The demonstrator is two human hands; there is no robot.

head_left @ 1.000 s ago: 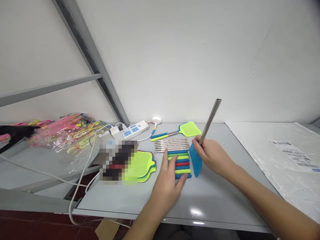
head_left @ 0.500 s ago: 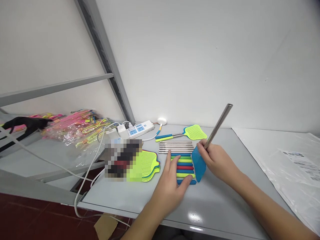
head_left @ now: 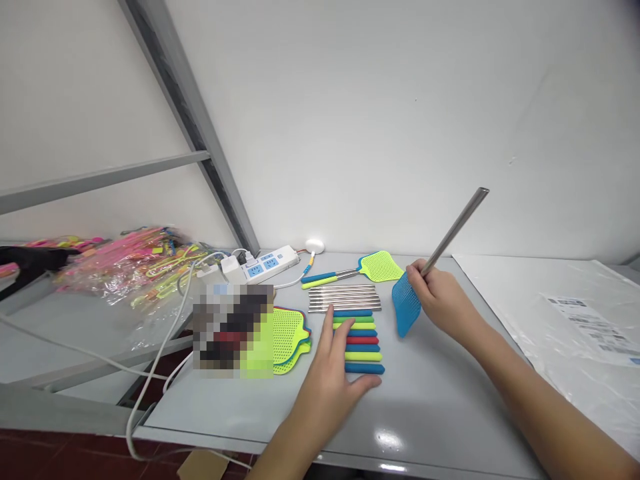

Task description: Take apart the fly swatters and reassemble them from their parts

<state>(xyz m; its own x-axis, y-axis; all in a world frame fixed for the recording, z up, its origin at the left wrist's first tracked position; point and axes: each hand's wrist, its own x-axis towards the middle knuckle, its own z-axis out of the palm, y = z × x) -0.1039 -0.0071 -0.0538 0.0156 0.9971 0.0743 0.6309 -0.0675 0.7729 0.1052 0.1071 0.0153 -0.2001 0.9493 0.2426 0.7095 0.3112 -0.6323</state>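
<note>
My right hand is closed around the lower end of a metal rod that joins a blue perforated fly swatter head; the rod points up and away to the right, the head hangs down. My left hand lies with fingers spread over the left ends of a row of coloured handle grips in blue, green, yellow-green and red. Just behind that row lie several metal rods side by side. Left of my left hand is a pile of fly swatter heads, yellow-green on top.
Two assembled fly swatters lie at the back. A power strip with white cables stands by the wall. White plastic sheeting covers the right side. Bagged colourful items fill the left shelf. A blurred patch hides part of the table.
My right hand has moved the blue swatter head and its rod to the right, away from the grips. My left thumb has come off the grips toward the table's front. The view has shifted slightly.
</note>
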